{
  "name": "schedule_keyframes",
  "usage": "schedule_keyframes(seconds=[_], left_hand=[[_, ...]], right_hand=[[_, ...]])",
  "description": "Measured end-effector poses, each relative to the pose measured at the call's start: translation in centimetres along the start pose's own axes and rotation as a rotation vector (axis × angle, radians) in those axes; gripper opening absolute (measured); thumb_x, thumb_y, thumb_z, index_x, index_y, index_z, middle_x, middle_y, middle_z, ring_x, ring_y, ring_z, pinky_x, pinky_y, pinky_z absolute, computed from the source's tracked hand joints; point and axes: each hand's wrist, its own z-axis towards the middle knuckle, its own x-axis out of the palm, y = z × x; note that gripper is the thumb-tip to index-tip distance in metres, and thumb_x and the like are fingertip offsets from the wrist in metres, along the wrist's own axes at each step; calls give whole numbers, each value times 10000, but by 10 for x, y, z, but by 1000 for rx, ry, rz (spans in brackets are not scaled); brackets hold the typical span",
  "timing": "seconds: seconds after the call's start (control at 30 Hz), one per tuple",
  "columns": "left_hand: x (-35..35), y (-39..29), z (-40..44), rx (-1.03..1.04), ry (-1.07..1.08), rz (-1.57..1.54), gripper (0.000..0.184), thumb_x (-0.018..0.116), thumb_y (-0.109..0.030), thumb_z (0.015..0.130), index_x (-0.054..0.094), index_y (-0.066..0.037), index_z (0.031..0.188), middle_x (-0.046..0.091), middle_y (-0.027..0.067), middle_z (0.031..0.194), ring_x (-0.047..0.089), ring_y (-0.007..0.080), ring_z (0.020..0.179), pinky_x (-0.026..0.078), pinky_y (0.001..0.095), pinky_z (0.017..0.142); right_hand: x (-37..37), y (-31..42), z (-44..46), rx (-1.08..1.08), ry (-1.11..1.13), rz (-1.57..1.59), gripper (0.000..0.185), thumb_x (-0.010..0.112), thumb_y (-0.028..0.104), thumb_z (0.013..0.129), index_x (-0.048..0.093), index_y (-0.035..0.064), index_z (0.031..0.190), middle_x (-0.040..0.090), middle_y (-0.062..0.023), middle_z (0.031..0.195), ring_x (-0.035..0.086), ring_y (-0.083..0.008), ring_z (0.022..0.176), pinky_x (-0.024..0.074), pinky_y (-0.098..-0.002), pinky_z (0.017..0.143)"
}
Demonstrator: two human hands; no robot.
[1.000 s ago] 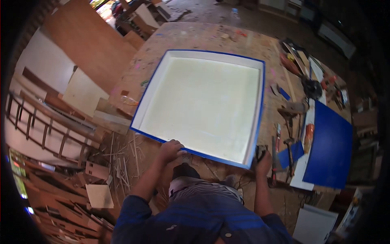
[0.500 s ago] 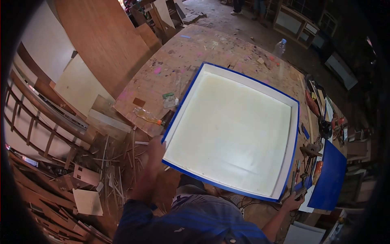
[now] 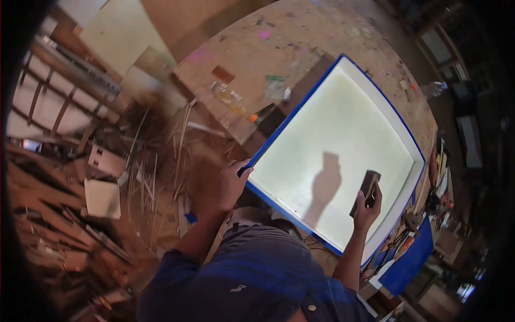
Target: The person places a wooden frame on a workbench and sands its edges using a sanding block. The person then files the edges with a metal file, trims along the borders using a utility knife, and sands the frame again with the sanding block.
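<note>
A shallow square tray-like box (image 3: 343,139) with a white inside and blue edges lies tilted across the workbench. My left hand (image 3: 234,185) grips its near-left corner, fingers over the blue rim. Over the right part of the white panel, my right hand (image 3: 368,206) holds a small dark block-shaped tool (image 3: 366,193), raised so that its shadow falls on the panel. What exactly the tool is cannot be made out.
On the wooden workbench (image 3: 236,48) are a clear bottle with an orange cap (image 3: 233,100), a small white bottle (image 3: 286,95) and a green card (image 3: 274,86). Tools and a blue sheet (image 3: 409,263) are at the right. Wood scraps (image 3: 153,177) litter the left floor.
My view has swung left, and the box appears turned further clockwise. My right hand has moved from beside the near-right corner to above the panel, with the dark tool. My left hand stays at the near-left corner.
</note>
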Motion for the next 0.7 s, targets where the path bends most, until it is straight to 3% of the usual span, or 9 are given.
schedule_keyframes(seconds=[0.07,0.1,0.2,0.3,0.43,0.5,0.6,0.63,0.7], left_hand=[[-18,7,-35,-115,-60,-143,329,820,-152,986,825,-25,1289,810,202,1094,795,303,1006,599,376,925],[-20,9,-43,-58,-114,-104,262,813,-112,1003,823,36,1220,814,220,1127,818,307,968,653,401,872],[-10,20,-56,-81,-197,-202,267,808,-113,1015,818,31,1239,820,205,1137,814,297,999,647,394,903],[9,34,-53,59,-272,-299,292,787,-114,1035,810,7,1299,828,160,1216,791,244,1111,600,346,983],[0,42,-64,-133,-182,-318,322,799,-102,1023,796,8,1326,809,183,1298,775,266,1197,593,370,1053],[-3,51,-67,-178,-165,-330,360,811,-116,1012,782,13,1347,805,198,1301,772,273,1242,604,359,1041],[6,58,-66,-34,-288,-375,325,840,-108,995,809,16,1293,799,189,1341,769,262,1221,590,374,1076],[9,59,-60,59,-312,-343,328,865,-119,968,820,29,1257,817,200,1292,792,265,1167,602,370,1047],[8,57,-56,14,-287,-376,315,873,-125,960,829,18,1236,829,200,1245,801,281,1145,603,380,1039]], right_hand=[[46,-13,16,-144,170,6,626,811,10,962,631,34,1562,696,-164,1455,696,-234,1277,578,-375,1056],[60,-7,18,-180,223,43,626,817,6,954,642,38,1554,694,-177,1462,688,-253,1305,571,-391,1081],[100,18,21,-340,371,54,593,843,18,934,689,43,1506,688,-219,1480,691,-319,1328,561,-436,1125],[130,60,19,-509,530,48,577,861,60,918,716,54,1477,692,-228,1488,682,-360,1333,559,-458,1131],[167,86,21,-656,694,-10,586,869,76,913,719,61,1480,699,-240,1479,679,-382,1331,556,-473,1135],[180,103,15,-662,741,-23,585,871,71,913,720,55,1477,701,-238,1477,677,-377,1342,555,-470,1140],[201,106,9,-557,783,22,586,871,58,911,721,49,1477,699,-235,1484,672,-370,1359,552,-467,1147],[209,105,9,-502,782,50,586,871,53,910,721,47,1477,698,-234,1487,670,-368,1365,551,-467,1149],[220,99,8,-453,785,29,588,870,49,915,719,48,1483,692,-236,1496,668,-367,1371,550,-467,1151]])
